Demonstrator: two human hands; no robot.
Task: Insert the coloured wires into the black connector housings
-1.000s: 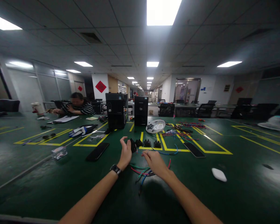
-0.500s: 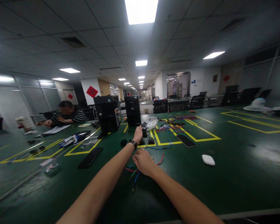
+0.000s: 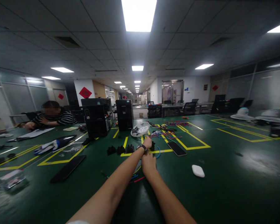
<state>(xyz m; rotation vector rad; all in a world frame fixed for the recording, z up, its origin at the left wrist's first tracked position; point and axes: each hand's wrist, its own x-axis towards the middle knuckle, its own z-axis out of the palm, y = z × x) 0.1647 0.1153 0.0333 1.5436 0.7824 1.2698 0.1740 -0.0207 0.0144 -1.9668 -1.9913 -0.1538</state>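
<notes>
My left hand (image 3: 147, 142), with a dark band at the wrist, reaches forward over the right end of a row of small black connector-like blocks (image 3: 120, 150). Its fingers are closed, and what they pinch is hidden. Just below it, my right hand (image 3: 149, 162) has curled fingers, with coloured wires (image 3: 139, 179) coming out beside and below it. These loose wires are red, blue and green, partly covered by my left forearm. Close to both hands, a blue wire (image 3: 158, 152) curves on the table. A white basket (image 3: 143, 127) holding dark pieces stands beyond my hands.
Two black computer towers (image 3: 124, 115) stand at the back. A phone (image 3: 176, 148) and a white case (image 3: 198, 170) lie to the right; a dark flat slab (image 3: 68, 168) lies left. More wires (image 3: 172, 124) are behind. A person (image 3: 53, 115) leans on the table at far left.
My left hand has drawn back from the basket to the right end of the black blocks. My right hand has moved slightly forward and right, and the wires beneath it have shifted. The view has moved.
</notes>
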